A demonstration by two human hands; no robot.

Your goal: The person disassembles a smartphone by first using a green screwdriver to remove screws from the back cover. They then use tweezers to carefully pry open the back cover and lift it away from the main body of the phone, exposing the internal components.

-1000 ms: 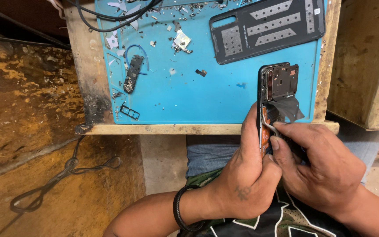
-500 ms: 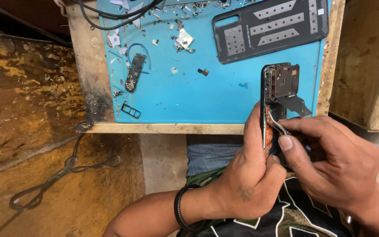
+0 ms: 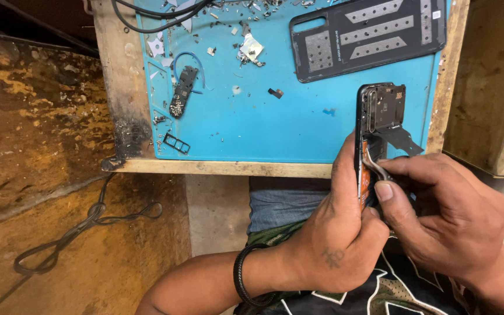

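Left hand [image 3: 336,245] lower centre, grip clenched round the opened phone [image 3: 380,134], held upright at right of frame just off the surface's edge; right hand [image 3: 447,224] grip pinching a thin metal tool [image 3: 376,166] into its internals; judging by that, teardown is midway: back cover [image 3: 368,35] already off, upper right on the blue mat [image 3: 263,128]; small board [image 3: 182,90], SIM tray [image 3: 176,143], loose bits upper left; main boards still in.

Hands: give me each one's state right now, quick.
Left hand: closed around the opened phone, holding it upright.
Right hand: fingers pinched on a thin metal tool set against the phone's inside.
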